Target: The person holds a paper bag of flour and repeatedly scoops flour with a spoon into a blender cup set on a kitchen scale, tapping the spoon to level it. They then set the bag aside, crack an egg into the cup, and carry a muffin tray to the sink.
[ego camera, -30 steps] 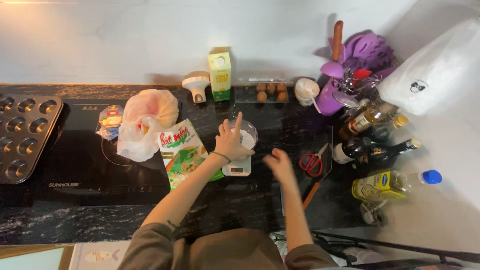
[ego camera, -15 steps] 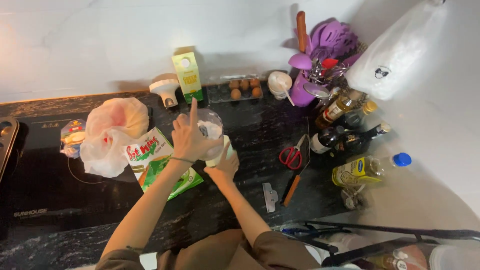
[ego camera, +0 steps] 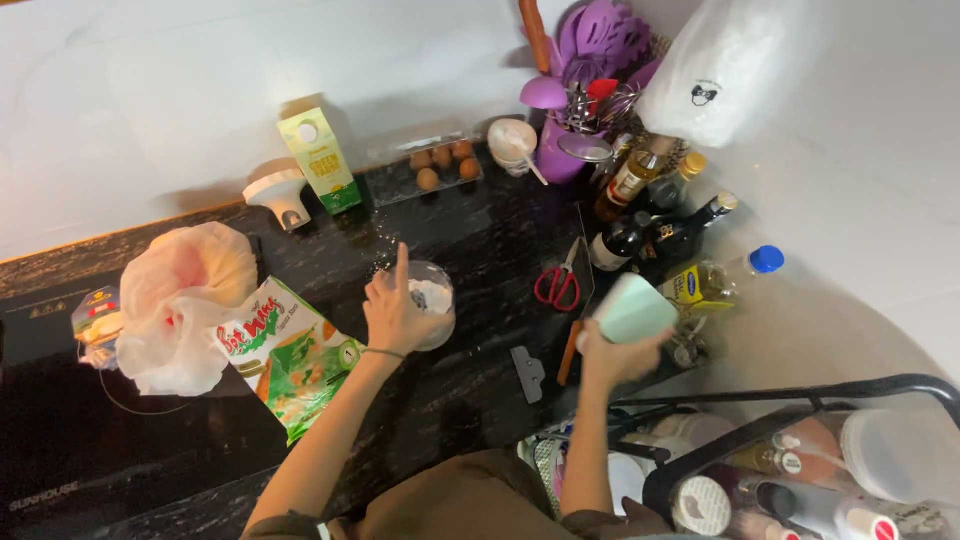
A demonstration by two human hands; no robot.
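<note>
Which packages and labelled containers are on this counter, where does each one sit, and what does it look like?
Carton: upright against the back wall, tall box, green and pale yellow.
Flour bag: lying flat left of the left hand, green and white with red lettering.
Egg tray: right of the carton, clear plastic, brown eggs.
Oil bottle: right of the scissors, on its side, clear, blue cap, yellow label.
Dark bottles: behind it, pale labels.

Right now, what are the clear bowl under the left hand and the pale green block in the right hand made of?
The clear round bowl under the left hand: glass or clear plastic, glossy; the white powder shows through its wall. The pale mint-green block gripped in the right hand: probably matte plastic, flat even colour without glare; could be a scale.
</note>
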